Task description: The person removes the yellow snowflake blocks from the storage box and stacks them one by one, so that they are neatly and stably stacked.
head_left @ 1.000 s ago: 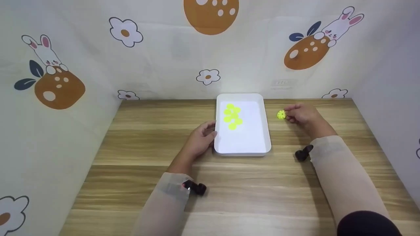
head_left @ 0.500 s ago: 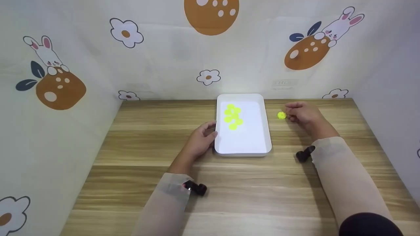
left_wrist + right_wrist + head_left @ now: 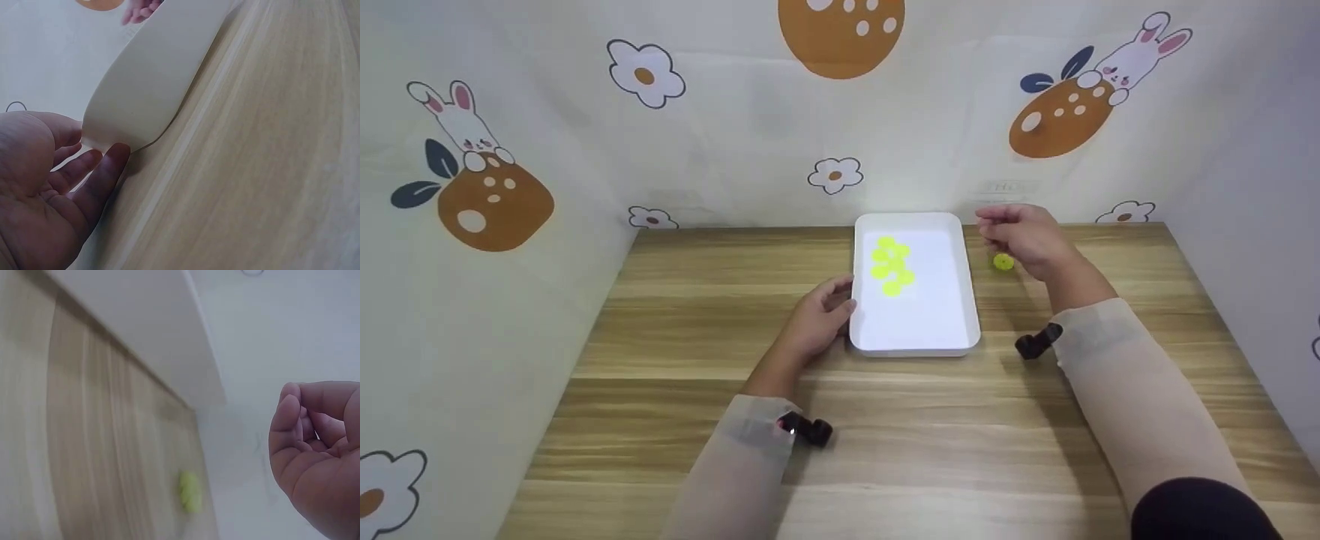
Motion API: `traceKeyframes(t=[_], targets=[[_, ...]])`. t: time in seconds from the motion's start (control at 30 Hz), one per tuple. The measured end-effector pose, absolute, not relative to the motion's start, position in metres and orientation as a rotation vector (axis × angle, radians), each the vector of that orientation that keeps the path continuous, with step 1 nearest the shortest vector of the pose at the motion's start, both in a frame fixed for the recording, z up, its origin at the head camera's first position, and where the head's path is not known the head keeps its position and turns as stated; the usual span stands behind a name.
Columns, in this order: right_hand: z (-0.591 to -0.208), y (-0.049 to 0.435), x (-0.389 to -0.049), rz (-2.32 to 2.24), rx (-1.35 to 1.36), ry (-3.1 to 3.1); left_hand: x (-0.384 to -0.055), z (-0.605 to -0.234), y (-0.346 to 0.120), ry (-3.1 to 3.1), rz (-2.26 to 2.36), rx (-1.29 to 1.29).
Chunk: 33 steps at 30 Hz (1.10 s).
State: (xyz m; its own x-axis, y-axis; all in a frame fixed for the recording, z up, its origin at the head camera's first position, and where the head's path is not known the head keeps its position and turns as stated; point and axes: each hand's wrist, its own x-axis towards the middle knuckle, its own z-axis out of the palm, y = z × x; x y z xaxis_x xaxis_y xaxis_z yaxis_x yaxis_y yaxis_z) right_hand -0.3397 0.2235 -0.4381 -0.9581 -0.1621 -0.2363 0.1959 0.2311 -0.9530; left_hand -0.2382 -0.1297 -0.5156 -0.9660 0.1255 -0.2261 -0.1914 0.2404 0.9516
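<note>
My left hand rests at the left side of a white rectangular tray. In the left wrist view its fingertips touch the tray's wall and corner. Several flat, round neon-yellow plastic pieces lie in the left part of the tray. To the tray's right, a yellow-green notched piece stands on the table, with a ridged side. My right hand is raised just behind and above it, near the tray's right rim. Its fingers are loosely bent with thumb and fingertips close together, nothing visible between them.
The wood-grain table meets a printed cloth backdrop right behind the tray, with more cloth at both sides. A small black camera sits on the left wrist, another black camera on the right.
My right hand has let go of the yellow piece, lifted, and moved left and back toward the tray. The piece stays on the table. My left hand and the tray have not moved.
</note>
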Motion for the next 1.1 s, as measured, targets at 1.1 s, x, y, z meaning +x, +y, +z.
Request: traceKeyframes(t=[1.1], targets=[[-0.47, 0.111, -0.38, -1.756, 0.082, 2.054, -0.236, -0.516, -0.13, 2.268, 1.84, 0.004]])
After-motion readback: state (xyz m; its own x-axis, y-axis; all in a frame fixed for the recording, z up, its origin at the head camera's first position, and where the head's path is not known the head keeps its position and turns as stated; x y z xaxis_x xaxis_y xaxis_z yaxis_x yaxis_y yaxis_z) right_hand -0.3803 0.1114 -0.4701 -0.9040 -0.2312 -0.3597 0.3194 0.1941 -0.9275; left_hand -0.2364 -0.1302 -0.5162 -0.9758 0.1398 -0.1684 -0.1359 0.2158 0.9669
